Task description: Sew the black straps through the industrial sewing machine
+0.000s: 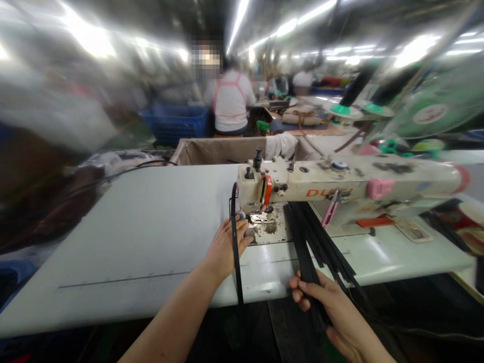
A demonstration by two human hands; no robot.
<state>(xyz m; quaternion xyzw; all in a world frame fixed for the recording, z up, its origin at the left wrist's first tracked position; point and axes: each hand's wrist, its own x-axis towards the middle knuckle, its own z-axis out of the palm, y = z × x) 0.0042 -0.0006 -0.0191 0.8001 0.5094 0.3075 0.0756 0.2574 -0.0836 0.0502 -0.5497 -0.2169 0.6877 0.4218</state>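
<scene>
My left hand point(227, 247) lies on the table beside the needle plate point(270, 229) of a sewing machine point(351, 176), fingers stretched out near the presser foot. A narrow black strap point(237, 262) hangs from the machine head's left side, passes across that hand and drops over the table's front edge. At the front edge, my right hand point(321, 297) pinches a wider black strap point(302, 242) between thumb and fingers. More black strips point(328, 247) lie beside it, running under the machine arm. The lower ends of the straps are lost in the dark below the table.
The pale sewing table point(151, 227) has a ruler scale along its front. Pink snips point(330, 209) hang on the machine arm. Behind stand a cloth-lined bin point(219, 149) and a blue crate point(176, 123). A green fan point(438, 101) is at the right. A person point(231, 98) sits farther back.
</scene>
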